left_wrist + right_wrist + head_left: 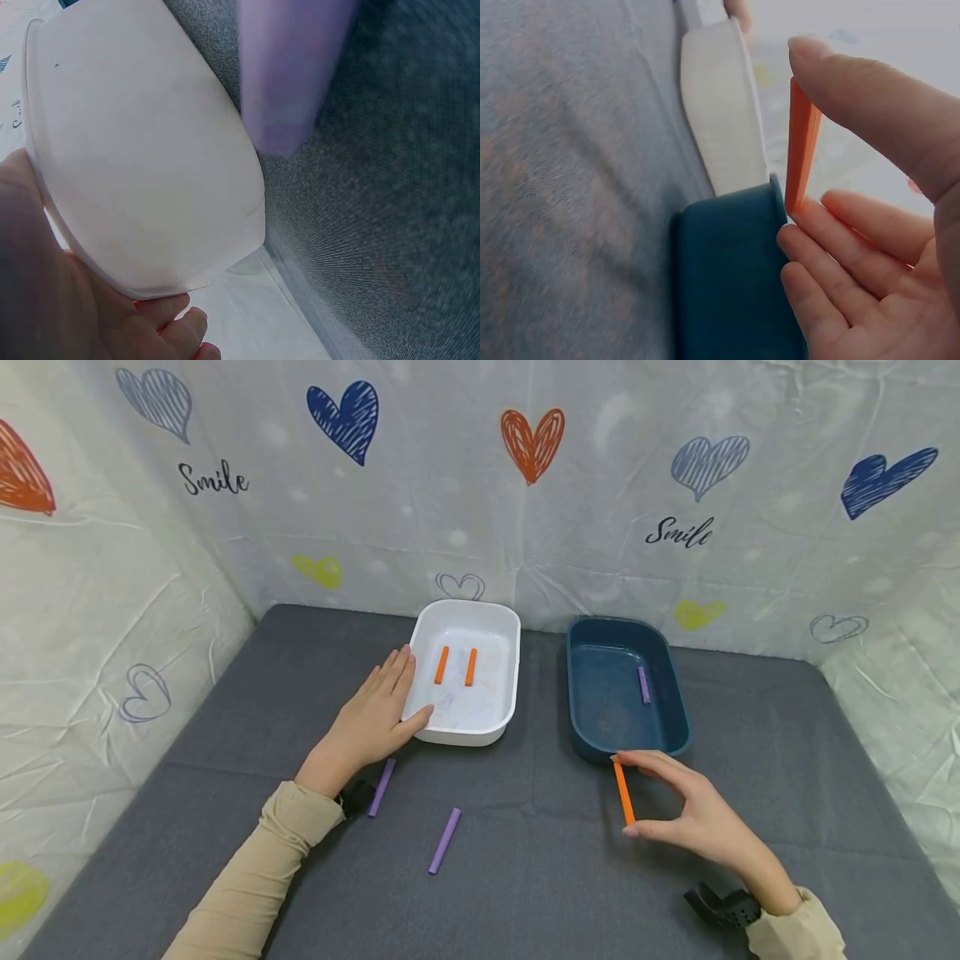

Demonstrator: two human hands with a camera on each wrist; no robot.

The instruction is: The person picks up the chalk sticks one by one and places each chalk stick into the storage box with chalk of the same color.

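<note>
My left hand rests on the left rim of a white plastic tray, fingers straight along the edge and thumb over the near corner. Two orange sticks lie inside that tray. My right hand pinches another orange stick end to end between thumb and fingertip, just in front of a dark blue tray. In the right wrist view the held stick shows beside the blue tray's rim. A purple stick lies in the blue tray.
Two purple sticks lie on the grey cloth: one by my left wrist, the other nearer the front. A white curtain with printed hearts hangs behind the table. Dark bands sit at both wrists.
</note>
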